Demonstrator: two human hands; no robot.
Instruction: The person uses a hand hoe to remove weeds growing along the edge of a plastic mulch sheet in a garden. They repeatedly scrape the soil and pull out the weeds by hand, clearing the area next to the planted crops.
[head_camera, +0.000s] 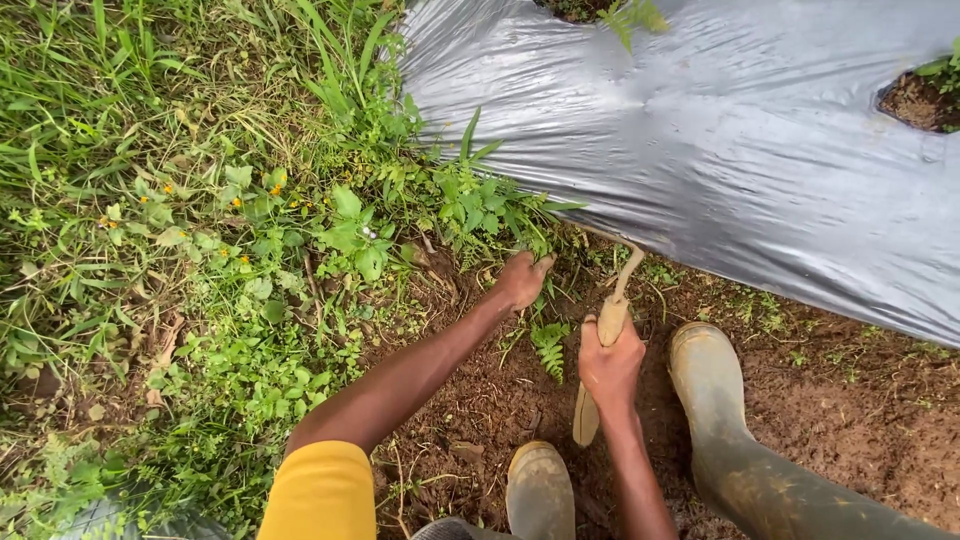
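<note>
My left hand (521, 279) is closed on a clump of green weeds (478, 212) growing at the edge of a silver plastic mulch sheet (720, 150). My right hand (610, 365) grips the pale wooden handle of a small hand hoe (603, 340); its bent metal neck reaches up toward the sheet's edge, and the blade end is hidden among soil and leaves. A small fern (549, 345) grows between my two hands. My muddy rubber boots (712, 385) stand on bare brown soil below.
Dense grass and weeds with small orange flowers (240, 205) cover the left side. Planting holes (915, 100) with seedlings pierce the plastic sheet at the top and the right. Brown soil (850, 400) lies beside my boots.
</note>
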